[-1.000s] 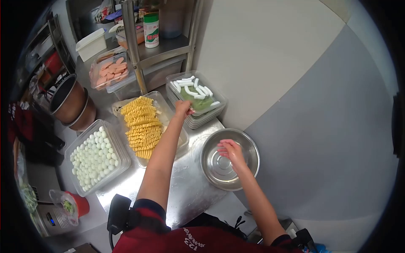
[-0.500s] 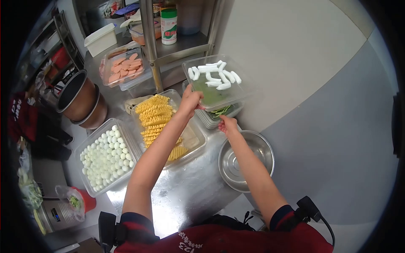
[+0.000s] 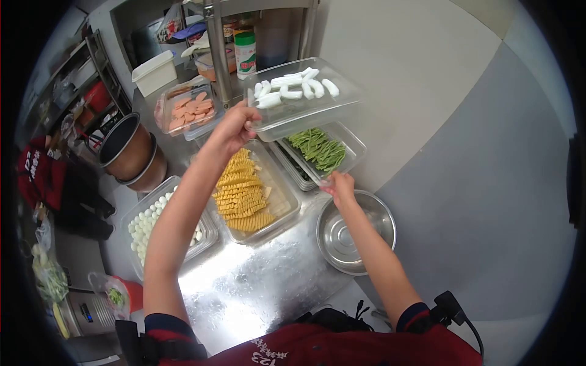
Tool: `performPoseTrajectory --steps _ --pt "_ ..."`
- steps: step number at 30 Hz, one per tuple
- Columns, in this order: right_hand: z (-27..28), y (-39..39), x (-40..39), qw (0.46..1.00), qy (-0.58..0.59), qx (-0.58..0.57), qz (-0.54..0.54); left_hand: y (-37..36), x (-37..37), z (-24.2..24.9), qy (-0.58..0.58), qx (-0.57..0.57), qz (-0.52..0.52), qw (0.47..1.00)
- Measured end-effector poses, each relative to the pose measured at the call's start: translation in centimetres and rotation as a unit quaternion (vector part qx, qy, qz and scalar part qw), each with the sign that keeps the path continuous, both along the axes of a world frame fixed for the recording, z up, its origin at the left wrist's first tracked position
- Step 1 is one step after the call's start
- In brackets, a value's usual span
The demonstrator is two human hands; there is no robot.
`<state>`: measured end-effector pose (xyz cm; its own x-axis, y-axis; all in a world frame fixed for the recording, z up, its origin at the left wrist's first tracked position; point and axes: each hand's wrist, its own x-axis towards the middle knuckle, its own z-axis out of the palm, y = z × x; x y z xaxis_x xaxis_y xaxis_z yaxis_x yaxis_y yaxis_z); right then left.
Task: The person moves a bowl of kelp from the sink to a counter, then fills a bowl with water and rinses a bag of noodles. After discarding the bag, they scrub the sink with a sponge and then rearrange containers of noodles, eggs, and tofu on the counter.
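My left hand (image 3: 237,126) grips the near left corner of a clear plastic container (image 3: 287,126), raised and tilted, with several white curved pieces (image 3: 293,85) inside. Below it, my right hand (image 3: 339,185) pinches the near corner of a second clear container (image 3: 357,146) that holds green bean pieces (image 3: 318,149). This one sits over another stacked container (image 3: 293,165) with dark contents. To the left, yellow crinkle-cut slices (image 3: 244,195) fill part of a clear tub (image 3: 281,213). A steel bowl (image 3: 342,238) stands under my right forearm.
A tub of peeled small eggs (image 3: 143,226) lies behind my left forearm. Pink slices (image 3: 192,113) in a container, a white box (image 3: 154,73) and a green-capped canister (image 3: 245,55) stand farther back. A shelf post (image 3: 218,55) rises there. Another person (image 3: 58,183) is at far left.
The container with white pieces has moved up and left in my left hand. The green bean container beneath is now uncovered, and my right hand has shifted slightly right and down, holding its corner.
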<state>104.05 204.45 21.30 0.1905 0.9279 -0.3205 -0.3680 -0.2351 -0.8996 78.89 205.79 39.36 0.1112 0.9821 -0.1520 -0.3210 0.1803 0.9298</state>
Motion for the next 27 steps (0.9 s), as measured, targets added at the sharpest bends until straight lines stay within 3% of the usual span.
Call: performPoseTrajectory --steps 4,8,9,11,15,18,19,21,25,27 --pt "1.9 -6.3 2.5 0.998 0.051 0.016 0.021 0.8 -0.9 2.9 0.002 -0.052 0.02 0.998" --pt "3.6 -12.2 6.7 0.999 0.029 0.009 0.022 2.4 -1.4 3.4 -0.026 -0.1 0.008 0.995" --pt "4.1 -13.6 7.7 0.999 0.036 0.007 0.013 2.5 -1.6 3.6 -0.017 -0.102 -0.001 0.995" --pt "5.3 -16.1 10.1 1.0 0.015 -0.012 0.024 3.0 -1.2 4.1 -0.14 -0.128 -0.024 0.982" --pt "4.7 -21.0 12.3 1.0 0.024 -0.015 -0.011 4.2 0.2 3.1 -0.125 -0.126 -0.114 0.977" --pt "3.4 -25.2 13.3 0.998 -0.032 -0.01 -0.054 3.7 2.0 -0.8 -0.001 -0.06 0.008 0.998" --pt "3.1 -26.8 13.9 0.998 -0.03 -0.018 -0.06 3.9 3.0 -3.1 0.002 -0.068 0.002 0.998" --pt "3.0 -29.7 14.8 0.99 0.051 -0.048 -0.121 4.3 5.1 -8.0 0.035 0.005 0.078 0.996" --pt "4.8 -35.5 16.0 0.969 0.036 -0.112 -0.218 5.5 9.2 -16.5 0.118 0.033 0.145 0.982" --pt "4.5 -39.0 17.0 0.97 0.023 -0.065 -0.235 6.9 9.6 -21.4 0.177 0.022 0.141 0.974"
